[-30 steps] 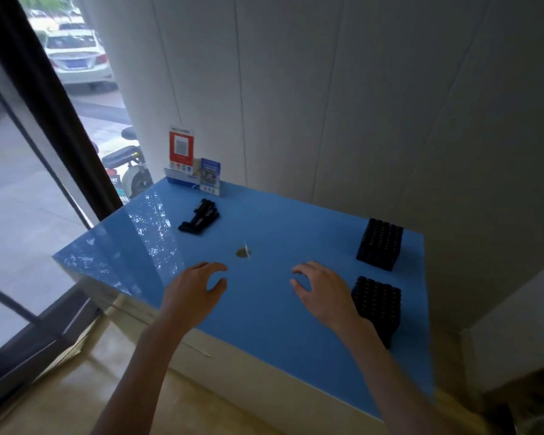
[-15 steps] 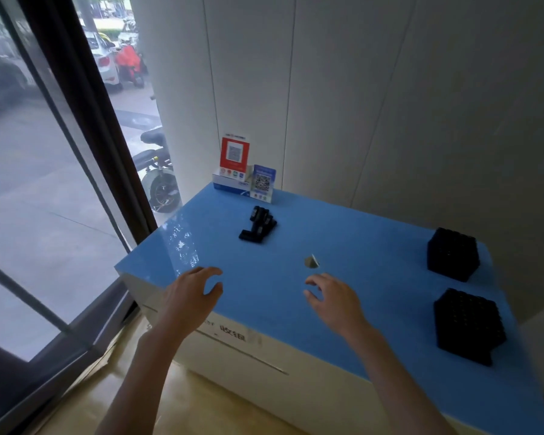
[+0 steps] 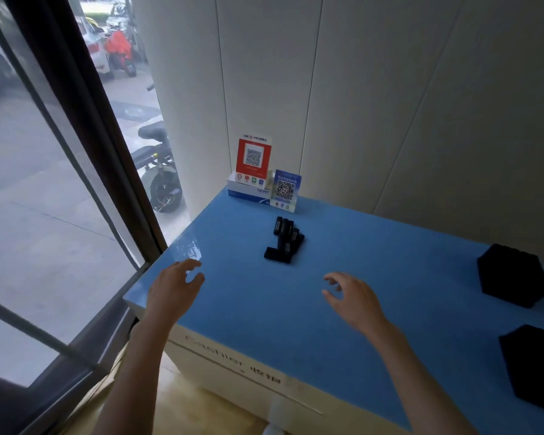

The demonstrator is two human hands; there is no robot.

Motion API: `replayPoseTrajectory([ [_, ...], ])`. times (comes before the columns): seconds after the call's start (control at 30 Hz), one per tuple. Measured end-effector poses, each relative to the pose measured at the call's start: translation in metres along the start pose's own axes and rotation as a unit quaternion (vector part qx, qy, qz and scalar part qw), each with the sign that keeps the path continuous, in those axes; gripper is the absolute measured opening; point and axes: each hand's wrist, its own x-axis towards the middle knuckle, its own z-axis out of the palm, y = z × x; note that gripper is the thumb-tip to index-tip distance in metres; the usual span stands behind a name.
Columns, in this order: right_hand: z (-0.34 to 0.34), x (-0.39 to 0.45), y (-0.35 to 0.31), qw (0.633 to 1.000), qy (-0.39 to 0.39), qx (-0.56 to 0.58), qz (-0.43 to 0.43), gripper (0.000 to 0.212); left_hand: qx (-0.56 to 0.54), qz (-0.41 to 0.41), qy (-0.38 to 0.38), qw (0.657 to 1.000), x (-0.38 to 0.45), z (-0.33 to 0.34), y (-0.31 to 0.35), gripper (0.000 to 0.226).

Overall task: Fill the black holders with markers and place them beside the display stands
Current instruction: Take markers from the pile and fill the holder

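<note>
Already both hands hover with loosely spread fingers, gripping nothing: left hand (image 3: pixel 173 288) over the counter's (image 3: pixel 374 262) near corner, right hand (image 3: pixel 354 301) well apart. Markers (image 3: pixel 284 239) lie piled just ahead between them; black holders (image 3: pixel 514 274) sit far right. A hasty grab could scatter the pile. Since earlier, the small scrap has apparently vanished, perhaps behind the right hand.

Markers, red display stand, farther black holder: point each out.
markers (image 3: pixel 284 240), head view, middle of the pile.
red display stand (image 3: pixel 253 157), head view, its QR panel.
farther black holder (image 3: pixel 514 274), head view, its top face.
</note>
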Motion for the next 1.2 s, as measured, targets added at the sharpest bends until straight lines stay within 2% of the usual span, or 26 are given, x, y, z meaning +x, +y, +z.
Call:
replayPoseTrajectory([
  [0.13, 0.005, 0.046, -0.002, 1.000, 0.003, 0.017, 0.010, 0.030, 0.009, 0.024, -0.062, 0.998, 0.047, 0.016, 0.001, 0.025],
  [0.3, 0.011, 0.095, 0.002, 1.000, -0.003, 0.018, 0.020, 0.029, -0.058, 0.070, -0.104, 0.990, 0.103, 0.053, 0.020, 0.029],
  [0.63, 0.028, 0.137, 0.012, 0.998, -0.011, 0.014, 0.065, 0.028, 0.014, 0.133, -0.259, 0.956, 0.162, 0.140, 0.059, 0.054],
  [0.77, 0.032, 0.142, 0.014, 0.995, 0.006, 0.019, 0.100, 0.026, 0.100, 0.164, -0.290, 0.937, 0.178, 0.163, 0.066, 0.060],
  [1.0, 0.036, 0.151, 0.015, 0.990, 0.015, 0.016, 0.137, 0.027, 0.203, 0.288, -0.311, 0.883, 0.200, 0.173, 0.064, 0.049],
  [1.2, 0.037, 0.157, 0.019, 0.989, 0.021, 0.009, 0.147, 0.025, 0.331, 0.310, -0.322, 0.831, 0.205, 0.166, 0.065, 0.047],
])
